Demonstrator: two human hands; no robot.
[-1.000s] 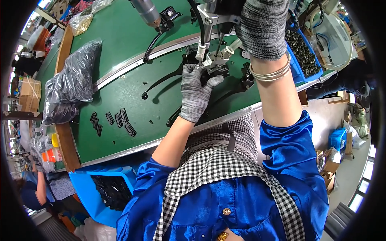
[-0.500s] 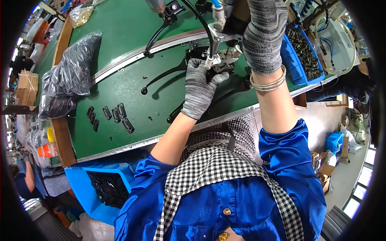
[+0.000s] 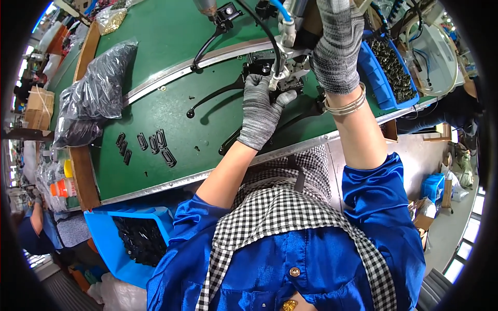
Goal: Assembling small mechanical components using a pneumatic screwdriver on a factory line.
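The person leans over a green desk (image 3: 171, 62), both hands in grey knit gloves. The left hand (image 3: 259, 111) is clenched around a black lever assembly (image 3: 270, 78) at the far middle of the desk, fingers curled over its body, thumb side toward the metal tool above it. The right hand (image 3: 337, 44) is raised just right of that assembly and wrapped around the grip of a hanging pneumatic driver (image 3: 288, 36), whose silver head comes down onto the part; a blue air hose (image 3: 277, 8) runs up from it. Metal bangles (image 3: 345, 106) sit on the right wrist.

From the assembly a black lever blade (image 3: 212, 98) sweeps left across the desk, and another lever (image 3: 259, 132) lies just near of the left hand, partly hidden under the wrist. Farther left of the assembly, a small cluster of flat black oblong pieces (image 3: 148, 145) lies in a loose row. Beyond those, at the desk's left end, sits a crumpled black plastic bag (image 3: 93, 98). Just right of the assembly, past the right hand, a blue bin (image 3: 371, 78) holds small dark metal parts. Below the desk's near edge, left of the person, a blue crate (image 3: 104, 233) holds black pieces.
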